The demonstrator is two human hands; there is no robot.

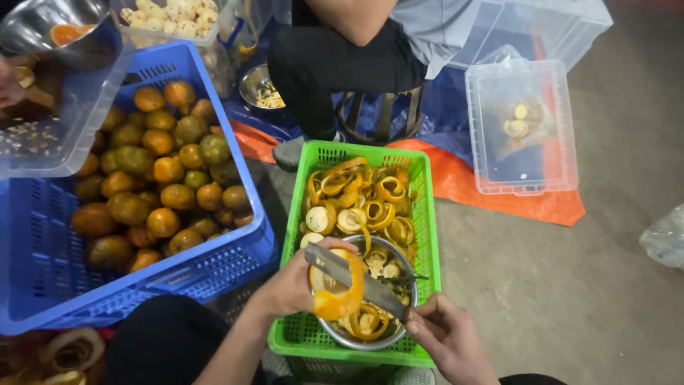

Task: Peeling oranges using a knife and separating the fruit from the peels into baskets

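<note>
Over a green basket [427, 235], hands peel an orange [335, 292].

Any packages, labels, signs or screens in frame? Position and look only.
No labels, signs or screens.
Clear plastic bag: right edge, on the floor, crumpled.
Clear plastic bin: upper right, rectangular, a few pale pieces inside.
Green crate: centre, peels inside.
Blue crate: left, oranges inside.

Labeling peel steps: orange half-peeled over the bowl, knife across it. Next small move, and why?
Probably turn the orange a little in the left hand and draw the knife, held by the right hand, further round: a peel strip hangs attached, and the metal bowl below catches it.
</note>
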